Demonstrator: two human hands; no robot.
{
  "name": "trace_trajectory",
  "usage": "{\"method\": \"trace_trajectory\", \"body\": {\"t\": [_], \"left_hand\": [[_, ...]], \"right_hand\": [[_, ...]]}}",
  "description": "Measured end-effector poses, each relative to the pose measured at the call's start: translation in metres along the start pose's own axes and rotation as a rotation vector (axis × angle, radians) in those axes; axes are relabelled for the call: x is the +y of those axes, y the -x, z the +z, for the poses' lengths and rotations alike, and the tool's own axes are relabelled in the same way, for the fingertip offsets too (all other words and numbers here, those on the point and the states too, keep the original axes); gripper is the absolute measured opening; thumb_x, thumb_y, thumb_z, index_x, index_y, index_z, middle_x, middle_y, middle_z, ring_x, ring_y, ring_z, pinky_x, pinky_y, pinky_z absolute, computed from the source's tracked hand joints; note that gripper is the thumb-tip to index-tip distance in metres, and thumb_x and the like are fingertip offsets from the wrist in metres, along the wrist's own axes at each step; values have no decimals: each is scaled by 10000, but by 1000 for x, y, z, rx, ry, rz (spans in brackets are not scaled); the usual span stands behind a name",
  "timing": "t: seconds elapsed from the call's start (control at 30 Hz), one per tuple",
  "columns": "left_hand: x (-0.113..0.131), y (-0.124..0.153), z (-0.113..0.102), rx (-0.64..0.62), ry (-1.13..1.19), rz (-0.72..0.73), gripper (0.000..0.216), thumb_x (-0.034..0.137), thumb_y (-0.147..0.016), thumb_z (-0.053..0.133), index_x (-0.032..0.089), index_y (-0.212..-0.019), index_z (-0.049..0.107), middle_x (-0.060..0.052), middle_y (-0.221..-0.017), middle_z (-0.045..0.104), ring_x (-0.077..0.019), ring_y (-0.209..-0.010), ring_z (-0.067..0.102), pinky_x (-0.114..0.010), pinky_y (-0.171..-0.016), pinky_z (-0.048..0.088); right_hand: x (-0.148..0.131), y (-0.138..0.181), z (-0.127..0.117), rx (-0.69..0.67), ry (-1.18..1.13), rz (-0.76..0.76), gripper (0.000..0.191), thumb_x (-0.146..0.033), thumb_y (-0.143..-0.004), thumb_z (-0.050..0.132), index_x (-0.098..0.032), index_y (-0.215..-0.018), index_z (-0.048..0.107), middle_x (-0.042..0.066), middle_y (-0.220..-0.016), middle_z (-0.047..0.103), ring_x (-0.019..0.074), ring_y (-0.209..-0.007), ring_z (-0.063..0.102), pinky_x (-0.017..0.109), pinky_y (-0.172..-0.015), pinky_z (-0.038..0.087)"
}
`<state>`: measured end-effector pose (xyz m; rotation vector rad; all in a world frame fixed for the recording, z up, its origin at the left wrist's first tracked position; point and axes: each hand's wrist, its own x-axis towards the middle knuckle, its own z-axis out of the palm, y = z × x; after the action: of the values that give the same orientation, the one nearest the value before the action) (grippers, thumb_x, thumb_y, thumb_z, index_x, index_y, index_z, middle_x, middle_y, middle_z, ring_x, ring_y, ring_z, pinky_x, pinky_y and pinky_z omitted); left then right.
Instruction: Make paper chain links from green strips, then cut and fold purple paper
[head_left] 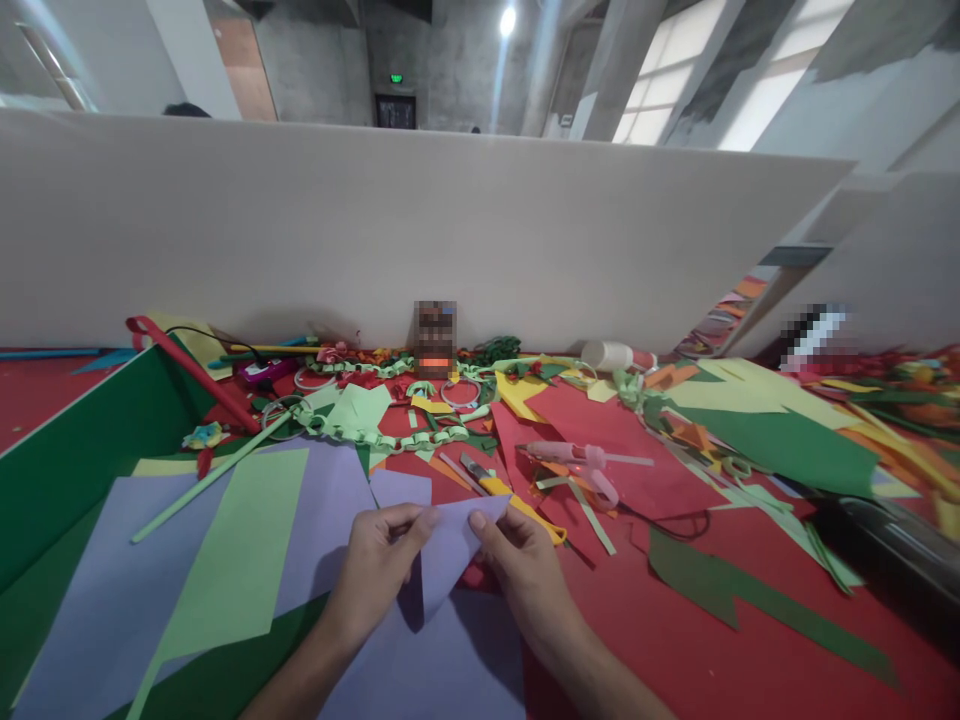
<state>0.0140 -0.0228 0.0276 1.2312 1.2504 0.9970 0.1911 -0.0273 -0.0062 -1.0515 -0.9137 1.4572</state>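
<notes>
Lilac paper (pixel 450 545) sits at lower centre of frame, lifted just off the table (pixel 675 640) and held at its top edge by both hands. Left hand (pixel 375 570) grip: thumb and fingers pressed together, pinching the left corner. Right hand (pixel 525 575) grip: same, pinching the right corner. Paper looks folded once into a triangle, point down. Seems an early stage: no cut or glue visible on it. More lilac sheets (pixel 450 670) lie under the wrists. Yellow knife (pixel 517 500) just behind right hand, pink scissors (pixel 592 465) further right, both untouched. Green paper chain (pixel 405 437) mid-frame, links already joined. Light green sheet (pixel 240 560) lower left.
</notes>
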Motion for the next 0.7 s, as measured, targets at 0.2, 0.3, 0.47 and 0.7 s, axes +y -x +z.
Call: {"method": "trace_trajectory", "body": {"t": [0.2, 0.3, 0.47, 0.7], "left_hand": [[-4, 3, 1, 82, -68, 98, 416, 571, -868, 697, 181, -878, 842, -36, -690, 726, -206, -698, 655, -270, -683, 536], [-8, 5, 2, 110, -87, 111, 380, 540, -875, 697, 198, -932, 850, -58, -857, 800, -251, -842, 717, -293, -792, 565], [-8, 5, 3, 161, -120, 117, 363, 541, -857, 712, 213, -917, 856, -38, -758, 780, -225, -736, 713, -274, -719, 570], [-9, 7, 2, 160, -131, 154, 329, 522, -861, 716, 228, -896, 858, -43, -798, 792, -215, -719, 705, -269, -698, 566]], "right_hand": [[-16, 2, 4, 87, 64, -101, 359, -533, -812, 820, -193, -785, 708, -7, -686, 615, 147, -657, 547, 279, -656, 471], [-22, 3, 4, 144, 92, -150, 374, -556, -788, 825, -204, -743, 706, -14, -656, 594, 147, -637, 518, 278, -646, 460], [-26, 5, 5, 173, 114, -186, 360, -557, -776, 827, -208, -739, 745, 10, -698, 650, 166, -670, 557, 296, -681, 483], [-27, 7, 3, 181, 104, -203, 334, -550, -781, 828, -218, -803, 792, 30, -761, 721, 177, -716, 622, 295, -703, 509]]}}
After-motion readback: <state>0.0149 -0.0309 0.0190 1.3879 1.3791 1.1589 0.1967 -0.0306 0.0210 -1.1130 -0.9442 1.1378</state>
